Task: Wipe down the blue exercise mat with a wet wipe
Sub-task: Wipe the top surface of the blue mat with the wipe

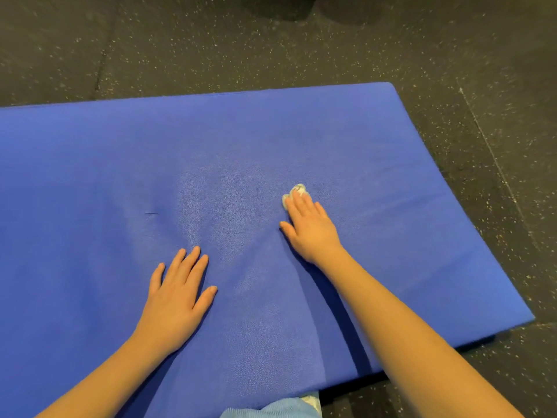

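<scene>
Pressing, not gripping: right hand (310, 230) lies w/ fingers (303, 208) straight on top of small crumpled white wet wipe (297, 190), pinning it to blue foam exercise mat (120, 161) at centre-right of frame. Only the wipe's far end shows past the fingertips. Flat palm prob. spreads load so wipe drags w/o bunching. Left hand (177, 300), lower centre, is spread flat on mat, holding nothing. It likely braces body and stops mat sliding on black speckled rubber floor (180, 40). Paler sheen betw. hands suggests a damp, wiped zone.
</scene>
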### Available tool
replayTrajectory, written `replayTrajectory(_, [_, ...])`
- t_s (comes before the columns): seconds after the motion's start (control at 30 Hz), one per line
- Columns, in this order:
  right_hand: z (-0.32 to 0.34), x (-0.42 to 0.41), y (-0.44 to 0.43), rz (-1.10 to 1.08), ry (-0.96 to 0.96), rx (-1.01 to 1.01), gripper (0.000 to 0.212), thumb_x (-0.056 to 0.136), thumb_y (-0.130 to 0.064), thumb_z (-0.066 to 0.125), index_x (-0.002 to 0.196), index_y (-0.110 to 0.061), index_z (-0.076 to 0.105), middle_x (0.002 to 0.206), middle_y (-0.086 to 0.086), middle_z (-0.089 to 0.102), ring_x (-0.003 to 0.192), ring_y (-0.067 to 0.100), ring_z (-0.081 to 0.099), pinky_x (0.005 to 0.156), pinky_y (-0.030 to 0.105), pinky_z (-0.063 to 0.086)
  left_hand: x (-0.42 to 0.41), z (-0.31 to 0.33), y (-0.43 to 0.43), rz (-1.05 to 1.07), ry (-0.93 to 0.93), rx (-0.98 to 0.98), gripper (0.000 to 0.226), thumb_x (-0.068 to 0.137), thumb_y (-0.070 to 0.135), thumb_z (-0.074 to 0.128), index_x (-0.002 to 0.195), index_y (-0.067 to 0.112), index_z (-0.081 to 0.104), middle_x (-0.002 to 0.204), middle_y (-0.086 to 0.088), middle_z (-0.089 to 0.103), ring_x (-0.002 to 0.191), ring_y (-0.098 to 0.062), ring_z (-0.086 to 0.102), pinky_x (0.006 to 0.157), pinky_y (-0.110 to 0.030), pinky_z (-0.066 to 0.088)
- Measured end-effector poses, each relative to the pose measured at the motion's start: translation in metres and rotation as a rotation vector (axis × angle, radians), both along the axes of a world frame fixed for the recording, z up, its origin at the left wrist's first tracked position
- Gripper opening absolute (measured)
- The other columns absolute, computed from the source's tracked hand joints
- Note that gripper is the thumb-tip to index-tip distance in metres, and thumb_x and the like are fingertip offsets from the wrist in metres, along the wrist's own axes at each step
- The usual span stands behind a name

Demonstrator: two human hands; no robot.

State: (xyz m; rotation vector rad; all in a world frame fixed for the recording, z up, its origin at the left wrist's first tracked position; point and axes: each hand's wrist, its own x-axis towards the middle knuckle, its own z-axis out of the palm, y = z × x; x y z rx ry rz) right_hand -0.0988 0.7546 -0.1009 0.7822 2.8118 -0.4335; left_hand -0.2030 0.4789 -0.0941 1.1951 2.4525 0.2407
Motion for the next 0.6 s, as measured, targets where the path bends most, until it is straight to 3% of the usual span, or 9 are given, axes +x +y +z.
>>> replayTrajectory(0.1, [-0.003,-0.013,-0.011,-0.141,0.036,-0.077,0.066,0.099,-0.045,0.039,0.153,-0.014,0.016,0.162,0.009,-0.003,0.148,0.025,-0.003,0.119,0.040,0.009,-0.008,0.000,0.006,-0.013,-0.010,0.026,0.083,0.085,0.065,0.012,0.148,0.017,0.036,0.158,0.003,0.021,0.146,-0.012,0.006,0.119,-0.041,0.002])
replayTrajectory(0.17, [-0.002,-0.015,-0.025,0.044,0.096,-0.131,0.068,0.098,-0.046,0.043,0.152,-0.013,0.019,0.161,0.010,-0.002,0.149,0.025,-0.005,0.120,0.040,0.009,-0.018,-0.001,0.015,-0.014,-0.009,0.023,0.086,0.082,0.066,0.010,0.150,0.017,0.031,0.160,0.004,0.015,0.147,-0.009,0.002,0.119,-0.040,0.001])
replayTrajectory(0.27, [-0.003,-0.011,-0.016,0.261,0.046,-0.095,0.065,0.099,-0.047,0.035,0.154,-0.016,0.017,0.162,0.004,0.000,0.149,0.021,-0.002,0.120,0.038,0.008,-0.035,-0.007,0.030,-0.001,-0.002,-0.012,0.090,0.079,0.068,0.004,0.152,0.018,0.023,0.161,0.005,0.008,0.147,-0.010,-0.002,0.118,-0.042,-0.002])
replayTrajectory(0.37, [-0.002,-0.019,0.011,0.096,0.006,0.003,0.062,0.101,-0.043,0.034,0.154,-0.017,0.014,0.162,0.005,-0.001,0.149,0.021,-0.001,0.119,0.041,0.010,-0.038,-0.013,0.033,-0.026,0.052,-0.022,0.085,0.085,0.064,0.009,0.151,0.014,0.029,0.160,0.001,0.016,0.148,-0.017,0.006,0.118,-0.047,0.004])
replayTrajectory(0.5, [-0.003,-0.041,0.011,-0.135,0.015,-0.065,0.067,0.101,-0.046,0.036,0.154,-0.014,0.010,0.162,0.008,-0.006,0.148,0.025,-0.006,0.119,0.040,0.004,-0.037,-0.016,0.032,-0.047,0.080,-0.040,0.077,0.090,0.058,0.018,0.147,0.010,0.037,0.157,-0.005,0.027,0.146,-0.022,0.015,0.116,-0.053,0.012])
replayTrajectory(0.6, [-0.005,-0.045,0.001,0.109,0.065,-0.099,0.070,0.099,-0.048,0.039,0.154,-0.013,0.011,0.161,0.007,-0.007,0.148,0.023,-0.009,0.120,0.038,0.004,-0.045,-0.015,0.035,-0.077,0.079,-0.020,0.079,0.089,0.061,0.019,0.147,0.012,0.037,0.158,-0.003,0.024,0.147,-0.020,0.012,0.117,-0.050,0.009])
